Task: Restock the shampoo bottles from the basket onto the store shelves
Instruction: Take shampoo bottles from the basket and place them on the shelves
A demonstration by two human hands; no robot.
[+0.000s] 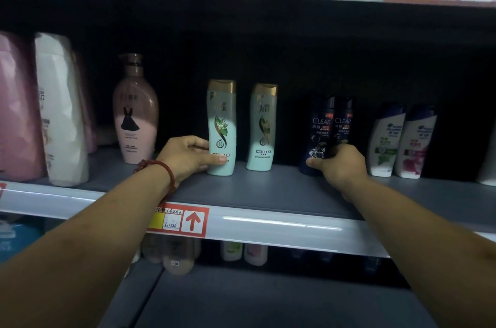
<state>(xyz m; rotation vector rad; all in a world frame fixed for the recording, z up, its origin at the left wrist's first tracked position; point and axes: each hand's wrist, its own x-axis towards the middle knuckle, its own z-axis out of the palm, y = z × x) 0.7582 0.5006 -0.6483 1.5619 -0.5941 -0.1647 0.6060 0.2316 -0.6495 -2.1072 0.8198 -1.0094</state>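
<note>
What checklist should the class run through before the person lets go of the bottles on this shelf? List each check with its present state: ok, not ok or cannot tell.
1. Left hand grips the left green bottle near its base: ok.
2. That bottle stands upright on the shelf: ok.
3. Gap kept to the second green bottle: ok, they stand apart.
4. Right hand holds the pair of dark Clear bottles low down: ok.
5. Clear bottles' bases flat on the shelf: cannot tell, the hand covers them.
6. Clear bottles stand apart from the white bottles to their right: ok.
</note>
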